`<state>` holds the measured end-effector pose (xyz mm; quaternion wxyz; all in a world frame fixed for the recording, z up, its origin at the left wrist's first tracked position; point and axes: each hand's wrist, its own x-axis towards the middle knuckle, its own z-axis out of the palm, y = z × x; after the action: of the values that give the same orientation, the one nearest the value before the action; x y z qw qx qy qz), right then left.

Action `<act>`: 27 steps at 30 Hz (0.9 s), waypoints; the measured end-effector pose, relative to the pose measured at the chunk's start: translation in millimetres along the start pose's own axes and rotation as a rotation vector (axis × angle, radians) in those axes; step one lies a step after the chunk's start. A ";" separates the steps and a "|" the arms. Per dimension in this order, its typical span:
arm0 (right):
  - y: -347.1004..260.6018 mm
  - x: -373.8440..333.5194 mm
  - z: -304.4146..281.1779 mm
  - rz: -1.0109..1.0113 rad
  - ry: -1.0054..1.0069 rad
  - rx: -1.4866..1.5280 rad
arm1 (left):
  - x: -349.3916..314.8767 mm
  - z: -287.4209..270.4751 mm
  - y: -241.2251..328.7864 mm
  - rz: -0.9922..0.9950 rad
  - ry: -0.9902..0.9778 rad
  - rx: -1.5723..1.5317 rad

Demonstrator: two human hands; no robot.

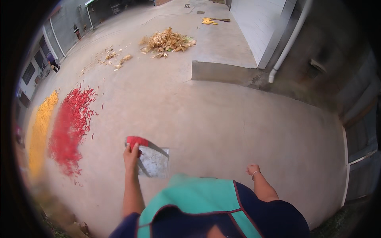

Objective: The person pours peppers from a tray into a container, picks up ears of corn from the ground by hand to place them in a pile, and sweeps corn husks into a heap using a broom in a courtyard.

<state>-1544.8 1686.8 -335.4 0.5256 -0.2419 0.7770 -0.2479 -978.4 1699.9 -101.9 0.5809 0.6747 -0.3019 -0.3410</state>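
Observation:
My left hand [131, 155] is closed round the red-wrapped part of an arched grey handle [156, 147]. From the handle hangs a pale, squarish container [154, 163], whitish inside; I cannot make out what, if anything, it holds. Out to the right, my right hand [252, 169] has its fingers curled in with nothing visible in them, and a bracelet circles the wrist. Left of my left hand, a long band of red chili peppers [71, 131] lies spread on the concrete. Beside it runs a yellow band [41, 127], probably corn.
A heap of dry corn husks [168, 41] lies ahead, with loose husks [113, 57] to its left. Yellow corn cobs [209, 21] rest on a raised concrete step [222, 71]. A white drainpipe [289, 43] stands at the wall. Another person [52, 62] is far left.

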 end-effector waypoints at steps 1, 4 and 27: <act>-62.5 29.9 13.8 -0.155 -0.024 -0.024 | 22.3 1.3 2.4 0.001 0.052 0.000; -230.0 100.6 82.4 -0.323 -0.037 0.009 | 104.4 3.5 3.2 0.020 0.164 -0.078; -808.9 390.5 425.0 -0.305 -0.347 0.179 | 788.5 248.3 152.8 0.049 0.115 -0.338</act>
<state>-1182.5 767.8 -228.1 0.6269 -0.3477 0.6048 -0.3469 -720.1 901.1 -60.1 0.7106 0.5782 -0.2226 -0.3335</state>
